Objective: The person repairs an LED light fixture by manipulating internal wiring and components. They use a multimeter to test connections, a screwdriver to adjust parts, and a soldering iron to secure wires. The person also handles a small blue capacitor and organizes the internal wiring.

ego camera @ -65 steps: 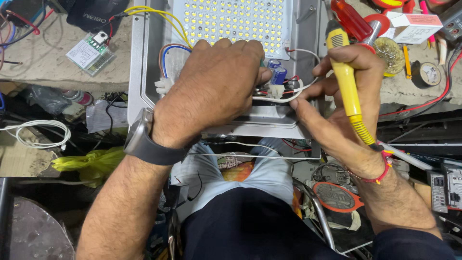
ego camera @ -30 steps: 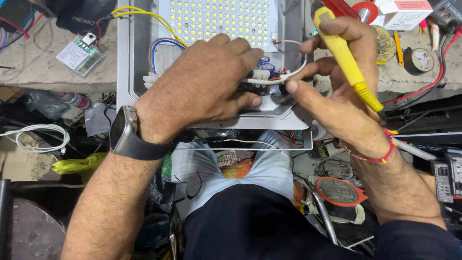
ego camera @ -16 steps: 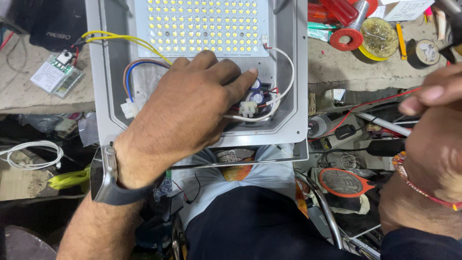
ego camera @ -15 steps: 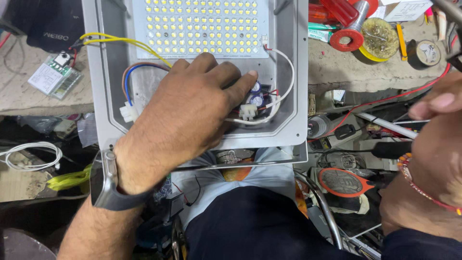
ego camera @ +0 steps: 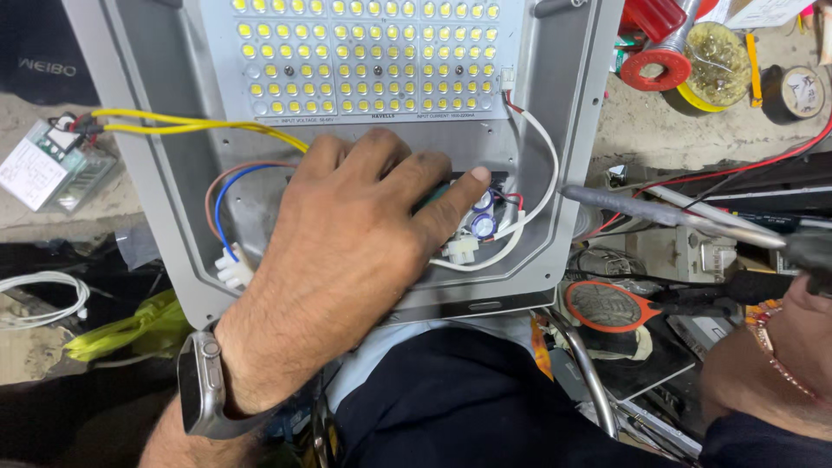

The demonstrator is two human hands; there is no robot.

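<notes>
The fingers [ego camera: 451, 186] of the left hand [ego camera: 347, 251] are lying flat and spread, pressing down on the small circuit board [ego camera: 481, 217] inside the open grey lamp housing [ego camera: 563, 130], gripping nothing. That housing is resting across the person's lap, its panel of little yellow lights [ego camera: 364, 56] facing up. White wires [ego camera: 542, 165] are looping beside the fingertips. The right hand [ego camera: 780, 364] is showing only at the frame's edge near a metal probe [ego camera: 659, 208]; I cannot tell its grip.
</notes>
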